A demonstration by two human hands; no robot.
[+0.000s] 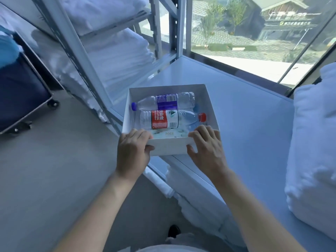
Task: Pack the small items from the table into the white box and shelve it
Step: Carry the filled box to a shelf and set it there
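Nearest the camera, two bare forearms reach forward from the bottom edge, each ending in a hand clamped on the near wall of the open white cardboard box (pixel 171 146). The left hand (pixel 131 151) grips the box's near-left corner, fingers curled over the rim and thumb pressed against the outer face. The right hand (pixel 206 146) grips the near-right corner the same way, fingers hooked inside and thumb on the front. The box rests on the pale white shelf board (pixel 245 124), its near edge overhanging the shelf's front lip. Far left stands a dark blue fabric cart on castors (pixel 21 91), and beside it grey metal shelf uprights (pixel 72 44) frame stacks of folded white towels (pixel 116 57). Inside the box, a clear plastic water bottle with a purple label and blue cap (pixel 163 102) lies on its side, touching a clear bottle with a red label and red cap (pixel 172 119) lying the opposite way; a pale green packet printed "Face" (pixel 170 134) lies beneath them. At the right sits a plump white pillow (pixel 314 151) on the same shelf, well apart from the box.
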